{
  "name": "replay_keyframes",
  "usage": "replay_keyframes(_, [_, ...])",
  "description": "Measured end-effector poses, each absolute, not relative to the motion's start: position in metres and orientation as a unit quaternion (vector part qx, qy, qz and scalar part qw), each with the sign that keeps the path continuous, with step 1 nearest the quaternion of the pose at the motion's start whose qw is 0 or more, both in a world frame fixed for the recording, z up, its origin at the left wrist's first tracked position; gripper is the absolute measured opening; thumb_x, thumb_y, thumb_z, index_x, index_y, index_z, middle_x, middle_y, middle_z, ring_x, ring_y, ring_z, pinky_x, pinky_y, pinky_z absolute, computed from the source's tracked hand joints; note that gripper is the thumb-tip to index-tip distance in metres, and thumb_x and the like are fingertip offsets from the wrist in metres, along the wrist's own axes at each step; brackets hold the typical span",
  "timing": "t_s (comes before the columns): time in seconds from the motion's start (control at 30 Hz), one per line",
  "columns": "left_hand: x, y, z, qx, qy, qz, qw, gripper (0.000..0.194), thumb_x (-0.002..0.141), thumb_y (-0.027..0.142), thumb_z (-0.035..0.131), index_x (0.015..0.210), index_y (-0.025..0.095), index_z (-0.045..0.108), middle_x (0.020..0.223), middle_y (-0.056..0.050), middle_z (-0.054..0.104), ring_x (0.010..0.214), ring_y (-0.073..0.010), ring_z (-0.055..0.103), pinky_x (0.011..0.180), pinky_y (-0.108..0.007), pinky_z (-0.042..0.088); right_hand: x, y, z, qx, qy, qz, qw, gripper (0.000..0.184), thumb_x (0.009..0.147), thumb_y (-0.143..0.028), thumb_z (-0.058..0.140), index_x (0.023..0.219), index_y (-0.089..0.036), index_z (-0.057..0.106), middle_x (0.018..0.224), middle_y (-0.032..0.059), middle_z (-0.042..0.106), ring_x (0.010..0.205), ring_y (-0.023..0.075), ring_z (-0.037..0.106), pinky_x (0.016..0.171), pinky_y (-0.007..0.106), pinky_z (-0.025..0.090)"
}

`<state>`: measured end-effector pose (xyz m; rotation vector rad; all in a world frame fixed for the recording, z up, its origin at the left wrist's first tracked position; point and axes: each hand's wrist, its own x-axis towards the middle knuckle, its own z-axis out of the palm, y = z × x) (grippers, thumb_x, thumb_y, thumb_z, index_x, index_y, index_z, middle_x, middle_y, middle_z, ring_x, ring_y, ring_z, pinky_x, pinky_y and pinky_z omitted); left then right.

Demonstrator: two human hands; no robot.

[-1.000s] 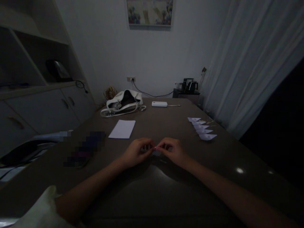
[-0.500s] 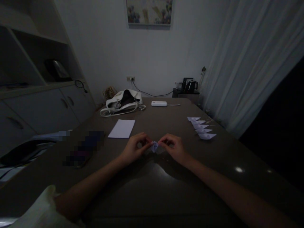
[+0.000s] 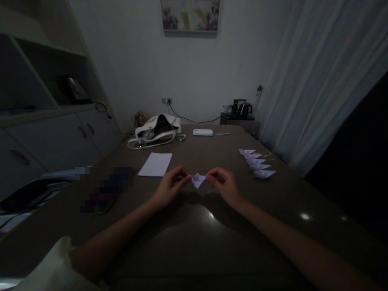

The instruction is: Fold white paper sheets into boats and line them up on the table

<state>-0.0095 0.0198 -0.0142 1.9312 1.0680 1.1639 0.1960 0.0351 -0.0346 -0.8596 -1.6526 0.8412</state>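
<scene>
A small folded paper boat [image 3: 198, 180] is held up between my hands, just above the dark table [image 3: 194, 250]. My left hand [image 3: 171, 186] pinches its left tip between thumb and fingers. On the other side my right hand [image 3: 223, 185] pinches the right tip. The boat's two ends are spread outward, with a raised peak in the middle and a point below. To the right, several finished-looking white paper boats [image 3: 263, 173] stand in a row. Left of my hands lies a stack of white paper [image 3: 155, 164].
A white handbag [image 3: 159, 128] lies at the back left of the table. Behind the hands rests a white power strip or similar device [image 3: 203, 132] with a short cable. A blurred-out dark object [image 3: 109, 190] is on the left. Sheer curtains [image 3: 291, 81] hang at the right.
My hands have moved apart and slightly up, pulling the paper's two ends outward. The crumpled-looking small fold has widened into a boat shape.
</scene>
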Motion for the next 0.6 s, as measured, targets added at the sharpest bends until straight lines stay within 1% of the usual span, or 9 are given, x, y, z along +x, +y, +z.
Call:
replay_keyframes(0.13, [-0.0099,0.0217,-0.0159,0.709,0.397,0.466,0.35,0.02,0.084,0.036,0.054,0.085,0.016,0.052,0.078,-0.001,0.058,0.071,-0.0138,0.058,0.064,-0.025,0.048,0.1959,0.0381,-0.0342,-0.358,-0.668,0.369,0.538,0.022,0.079,-0.038,0.061,0.074,-0.018,0.058,0.066,0.0019,0.059,0.061,0.0132,0.056,0.052,0.023,0.046])
replay_keyframes(0.3, [-0.0098,0.0253,-0.02,0.686,0.373,0.489,0.388,0.02,0.084,0.036,0.054,0.085,0.016,0.049,0.077,0.0,0.057,0.071,-0.0132,0.056,0.065,-0.025,0.047,0.1947,0.0378,-0.0328,-0.357,-0.654,0.381,0.548,0.023,0.079,-0.04,0.06,0.074,-0.017,0.056,0.065,0.0014,0.058,0.058,0.0121,0.055,0.052,0.023,0.046])
replay_keyframes(0.5, [-0.0078,0.0247,-0.021,0.644,0.358,0.512,0.442,0.022,0.084,0.037,0.056,0.086,0.018,0.044,0.077,0.0,0.061,0.073,-0.0147,0.06,0.07,-0.029,0.049,0.1937,0.0371,-0.0344,-0.35,-0.639,0.393,0.561,0.025,0.08,-0.042,0.06,0.075,-0.018,0.054,0.067,0.0023,0.058,0.063,0.0141,0.058,0.052,0.024,0.048])
replay_keyframes(0.6, [-0.006,0.024,-0.0218,0.609,0.347,0.523,0.485,0.025,0.082,0.038,0.058,0.086,0.019,0.043,0.076,0.001,0.061,0.073,-0.0146,0.062,0.073,-0.029,0.05,0.1923,0.0372,-0.0358,-0.349,-0.633,0.401,0.562,0.027,0.08,-0.044,0.059,0.076,-0.018,0.052,0.067,0.0018,0.058,0.064,0.0142,0.058,0.052,0.024,0.049])
